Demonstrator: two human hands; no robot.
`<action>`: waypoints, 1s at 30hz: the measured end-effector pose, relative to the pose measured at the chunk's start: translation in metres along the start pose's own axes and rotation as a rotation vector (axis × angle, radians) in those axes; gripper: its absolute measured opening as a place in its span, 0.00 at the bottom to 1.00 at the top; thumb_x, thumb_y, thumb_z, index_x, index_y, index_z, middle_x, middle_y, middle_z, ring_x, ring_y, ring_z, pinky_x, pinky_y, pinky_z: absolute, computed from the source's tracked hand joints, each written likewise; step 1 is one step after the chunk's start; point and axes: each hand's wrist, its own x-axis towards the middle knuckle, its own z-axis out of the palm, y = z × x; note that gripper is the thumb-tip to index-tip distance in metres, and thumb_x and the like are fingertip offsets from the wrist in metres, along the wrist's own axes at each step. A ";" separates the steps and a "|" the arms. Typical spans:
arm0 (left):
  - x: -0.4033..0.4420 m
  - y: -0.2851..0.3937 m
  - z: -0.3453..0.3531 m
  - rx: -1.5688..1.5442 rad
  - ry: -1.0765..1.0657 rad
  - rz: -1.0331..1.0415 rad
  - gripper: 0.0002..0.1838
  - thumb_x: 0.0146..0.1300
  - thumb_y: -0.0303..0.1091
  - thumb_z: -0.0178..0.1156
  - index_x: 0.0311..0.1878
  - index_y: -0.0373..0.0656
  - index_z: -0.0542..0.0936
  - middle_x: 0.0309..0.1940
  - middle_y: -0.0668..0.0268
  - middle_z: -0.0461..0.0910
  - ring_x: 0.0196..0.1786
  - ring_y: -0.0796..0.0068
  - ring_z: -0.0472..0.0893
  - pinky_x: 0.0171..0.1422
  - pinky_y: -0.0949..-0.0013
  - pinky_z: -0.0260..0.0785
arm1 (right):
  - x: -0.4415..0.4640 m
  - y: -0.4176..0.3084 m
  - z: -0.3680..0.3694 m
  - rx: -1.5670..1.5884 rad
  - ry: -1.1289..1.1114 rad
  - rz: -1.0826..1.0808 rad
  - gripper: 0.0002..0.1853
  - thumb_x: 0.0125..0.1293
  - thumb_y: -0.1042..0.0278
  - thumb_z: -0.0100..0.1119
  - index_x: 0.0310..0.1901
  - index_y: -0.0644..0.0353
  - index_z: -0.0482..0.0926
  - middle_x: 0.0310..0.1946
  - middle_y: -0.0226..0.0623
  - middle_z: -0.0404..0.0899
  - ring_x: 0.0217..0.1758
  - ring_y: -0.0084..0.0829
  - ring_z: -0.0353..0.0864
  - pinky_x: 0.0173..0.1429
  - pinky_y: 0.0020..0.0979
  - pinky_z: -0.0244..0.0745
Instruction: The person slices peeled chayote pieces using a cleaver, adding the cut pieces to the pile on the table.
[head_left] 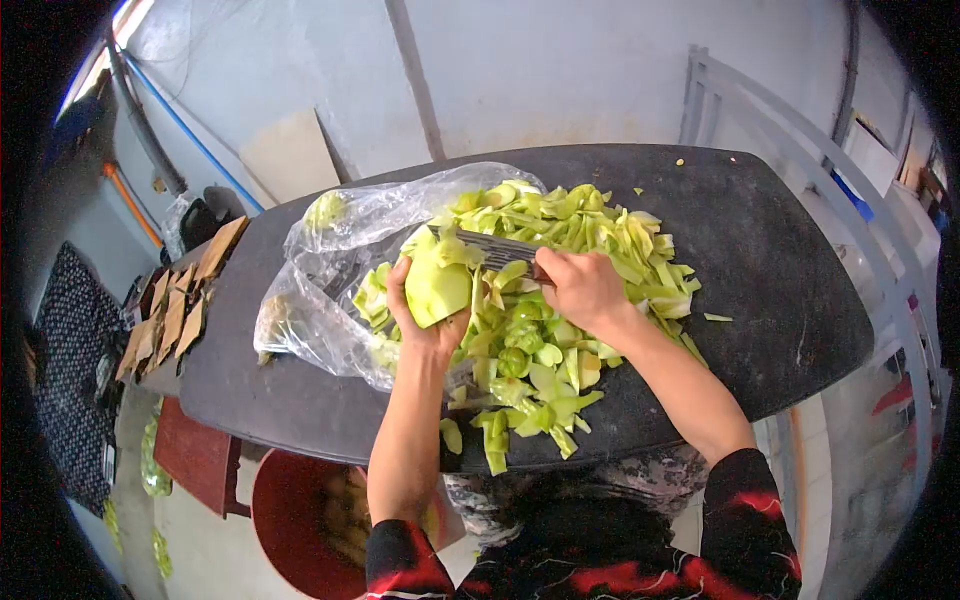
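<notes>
At centre we record: peeled vegetable (438,292), pale lime green; tool (505,249), grey with dark stripes; peelings (648,272), yellow-green to leaf green; table (785,270), charcoal black. At 12 o'clock we note wall (545,80), bluish white. At 2, railing (852,162), pale grey. At 4, right sleeve (745,515), black with red patches, thin pale lines. At 6, trousers (485,510), grey camouflage. At 7, tub (285,515), brick red. At 9 we enter cardboard (178,318), tan; cloth (75,350), black, pale-specked. At 10, pipe (185,130), bright blue.
</notes>
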 end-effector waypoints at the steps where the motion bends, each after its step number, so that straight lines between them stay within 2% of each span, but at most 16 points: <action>1: -0.002 -0.001 0.005 -0.024 -0.042 0.001 0.31 0.62 0.56 0.54 0.59 0.40 0.75 0.52 0.56 0.80 0.51 0.58 0.80 0.55 0.53 0.76 | 0.000 0.000 -0.001 -0.018 0.013 0.000 0.09 0.52 0.74 0.61 0.35 0.56 0.73 0.24 0.39 0.81 0.26 0.45 0.83 0.29 0.42 0.78; 6: -0.003 0.001 0.014 -0.057 0.065 0.001 0.32 0.61 0.56 0.55 0.60 0.40 0.75 0.52 0.55 0.79 0.50 0.55 0.79 0.53 0.55 0.77 | 0.006 0.009 0.002 -0.062 -0.092 0.124 0.07 0.55 0.73 0.62 0.35 0.57 0.74 0.26 0.41 0.82 0.28 0.47 0.83 0.32 0.44 0.78; 8: -0.002 0.003 0.012 -0.112 -0.236 -0.078 0.31 0.61 0.54 0.57 0.60 0.40 0.74 0.51 0.54 0.77 0.50 0.54 0.76 0.51 0.57 0.76 | 0.010 0.011 -0.005 -0.059 -0.125 0.258 0.07 0.57 0.71 0.61 0.37 0.57 0.75 0.27 0.43 0.83 0.30 0.49 0.83 0.35 0.47 0.77; 9: -0.002 0.001 0.014 -0.208 -0.076 -0.043 0.30 0.61 0.52 0.58 0.59 0.40 0.74 0.50 0.54 0.75 0.49 0.54 0.74 0.51 0.55 0.74 | 0.010 0.010 -0.010 -0.095 -0.146 0.259 0.07 0.58 0.71 0.61 0.38 0.56 0.74 0.27 0.43 0.83 0.31 0.50 0.83 0.35 0.47 0.77; 10: 0.000 -0.001 0.013 -0.216 -0.073 -0.041 0.30 0.61 0.52 0.58 0.59 0.40 0.74 0.50 0.54 0.75 0.49 0.54 0.74 0.51 0.55 0.74 | 0.009 0.010 -0.012 -0.098 -0.153 0.256 0.07 0.58 0.71 0.61 0.38 0.56 0.74 0.27 0.43 0.83 0.31 0.50 0.83 0.35 0.47 0.77; 12: 0.005 0.000 0.011 -0.213 0.186 0.069 0.28 0.61 0.52 0.58 0.57 0.41 0.75 0.49 0.54 0.76 0.51 0.55 0.74 0.54 0.52 0.73 | 0.007 0.007 -0.012 -0.084 -0.119 0.262 0.08 0.58 0.70 0.62 0.38 0.56 0.74 0.27 0.42 0.83 0.30 0.51 0.83 0.34 0.47 0.77; 13: 0.005 0.004 0.002 -0.220 0.136 0.041 0.26 0.62 0.53 0.58 0.54 0.41 0.75 0.48 0.54 0.76 0.50 0.54 0.75 0.58 0.47 0.70 | 0.007 0.005 -0.013 -0.079 -0.119 0.258 0.08 0.58 0.70 0.62 0.38 0.56 0.74 0.27 0.42 0.83 0.30 0.51 0.83 0.34 0.47 0.77; 14: 0.006 0.006 -0.002 -0.218 0.137 0.044 0.26 0.62 0.53 0.58 0.54 0.41 0.75 0.48 0.54 0.76 0.50 0.54 0.75 0.58 0.47 0.70 | 0.005 0.002 -0.015 -0.087 -0.094 0.203 0.09 0.57 0.69 0.62 0.38 0.55 0.74 0.26 0.41 0.82 0.29 0.49 0.82 0.33 0.46 0.77; 16: 0.009 0.007 0.002 -0.046 0.319 0.138 0.26 0.64 0.54 0.58 0.54 0.41 0.75 0.48 0.55 0.77 0.50 0.53 0.76 0.60 0.46 0.70 | 0.002 -0.001 -0.018 -0.098 -0.069 0.148 0.09 0.57 0.69 0.63 0.37 0.55 0.73 0.25 0.40 0.81 0.27 0.47 0.82 0.31 0.44 0.77; 17: 0.009 0.006 0.006 0.041 0.369 0.155 0.25 0.65 0.56 0.56 0.53 0.45 0.76 0.46 0.60 0.80 0.49 0.60 0.79 0.59 0.49 0.70 | 0.001 -0.003 -0.018 -0.095 -0.046 0.085 0.07 0.57 0.69 0.61 0.37 0.54 0.74 0.25 0.39 0.82 0.27 0.45 0.83 0.30 0.43 0.78; 20: 0.012 0.006 -0.001 0.079 0.389 0.151 0.24 0.66 0.56 0.56 0.54 0.47 0.77 0.49 0.61 0.81 0.51 0.62 0.80 0.62 0.50 0.70 | -0.003 -0.008 -0.012 -0.093 0.053 -0.087 0.04 0.58 0.68 0.58 0.35 0.53 0.75 0.24 0.35 0.81 0.26 0.39 0.83 0.29 0.40 0.78; 21: 0.012 0.005 -0.003 0.072 0.347 0.122 0.25 0.66 0.56 0.54 0.55 0.46 0.78 0.53 0.62 0.80 0.55 0.61 0.79 0.65 0.54 0.68 | -0.004 -0.011 -0.010 -0.092 0.129 -0.194 0.03 0.57 0.68 0.58 0.33 0.53 0.75 0.23 0.32 0.79 0.25 0.35 0.83 0.28 0.37 0.78; 22: 0.011 0.005 -0.007 0.072 0.350 0.124 0.25 0.66 0.56 0.54 0.55 0.46 0.78 0.53 0.62 0.80 0.55 0.61 0.79 0.65 0.54 0.68 | -0.005 -0.016 -0.009 -0.089 0.127 -0.195 0.03 0.57 0.68 0.58 0.33 0.53 0.75 0.23 0.32 0.79 0.25 0.35 0.83 0.28 0.37 0.78; 24: 0.011 0.007 -0.010 0.100 0.137 -0.070 0.30 0.61 0.59 0.55 0.51 0.39 0.79 0.45 0.55 0.83 0.48 0.58 0.82 0.58 0.57 0.74 | -0.005 -0.026 -0.010 -0.138 0.162 -0.330 0.02 0.57 0.68 0.58 0.30 0.52 0.75 0.21 0.28 0.77 0.25 0.29 0.82 0.29 0.33 0.76; 28: 0.004 -0.005 0.008 0.030 0.089 -0.043 0.31 0.59 0.59 0.55 0.49 0.38 0.79 0.40 0.53 0.83 0.43 0.57 0.82 0.52 0.57 0.75 | -0.006 -0.034 -0.008 -0.095 0.185 -0.351 0.03 0.56 0.66 0.59 0.30 0.52 0.75 0.19 0.27 0.73 0.23 0.29 0.79 0.29 0.31 0.76; 30: 0.001 -0.005 0.016 -0.051 0.070 -0.114 0.31 0.58 0.59 0.54 0.48 0.37 0.79 0.39 0.53 0.83 0.41 0.57 0.82 0.50 0.57 0.75 | -0.006 -0.034 -0.007 -0.093 0.197 -0.361 0.03 0.56 0.67 0.59 0.30 0.52 0.75 0.19 0.27 0.73 0.22 0.29 0.79 0.29 0.31 0.76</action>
